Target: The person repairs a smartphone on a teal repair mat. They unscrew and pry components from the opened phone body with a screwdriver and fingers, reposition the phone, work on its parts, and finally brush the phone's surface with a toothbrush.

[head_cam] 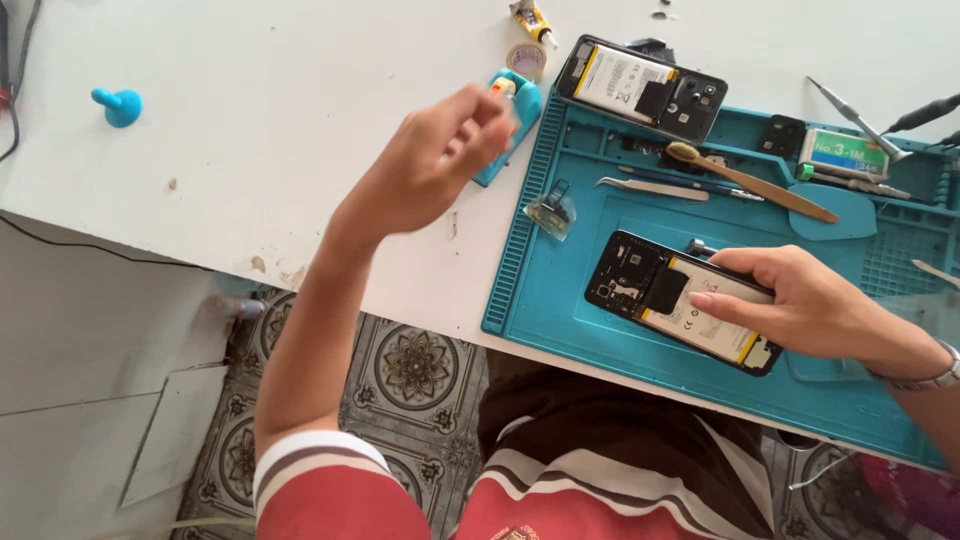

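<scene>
Teal mat: right hand on opened phone; left hand apart.

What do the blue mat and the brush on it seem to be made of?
The blue mat looks like soft matte silicone or rubber: it has a ribbed edge and moulded compartments. The brush seems to have a wooden or bamboo handle, tan with a dull finish, and pale bristles, perhaps nylon.

white table, blue repair mat, blue suction cup, glue tube
</scene>
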`<act>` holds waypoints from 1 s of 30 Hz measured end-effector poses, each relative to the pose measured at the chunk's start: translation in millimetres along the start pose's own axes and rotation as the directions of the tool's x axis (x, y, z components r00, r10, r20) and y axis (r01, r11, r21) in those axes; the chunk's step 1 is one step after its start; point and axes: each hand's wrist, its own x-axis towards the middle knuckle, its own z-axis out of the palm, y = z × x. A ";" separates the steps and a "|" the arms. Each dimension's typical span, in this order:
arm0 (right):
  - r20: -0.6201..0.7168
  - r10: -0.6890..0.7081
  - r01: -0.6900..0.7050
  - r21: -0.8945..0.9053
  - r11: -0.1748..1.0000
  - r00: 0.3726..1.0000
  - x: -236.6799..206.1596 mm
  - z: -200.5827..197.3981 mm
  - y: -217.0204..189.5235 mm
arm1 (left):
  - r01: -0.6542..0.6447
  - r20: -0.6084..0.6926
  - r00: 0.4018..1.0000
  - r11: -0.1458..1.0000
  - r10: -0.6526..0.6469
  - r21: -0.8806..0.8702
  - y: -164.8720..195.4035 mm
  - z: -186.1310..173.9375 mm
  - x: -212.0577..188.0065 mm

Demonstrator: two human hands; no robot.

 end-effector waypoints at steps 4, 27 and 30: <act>-0.063 -0.128 0.126 -0.022 0.992 0.990 2.6 2.4 -9.6 | 0.151 -0.071 0.987 0.980 -0.143 0.131 -13.0 -2.0 -37.8; -0.196 -0.620 0.398 -0.614 0.682 0.760 -1.5 6.2 -11.2 | 0.197 -0.139 0.979 0.841 -0.146 0.503 -20.7 -6.9 3.3; -0.202 -0.620 0.394 -0.615 0.683 0.759 -1.0 6.6 -9.2 | 0.163 -0.167 0.982 0.853 -0.090 0.496 -16.8 -14.0 10.3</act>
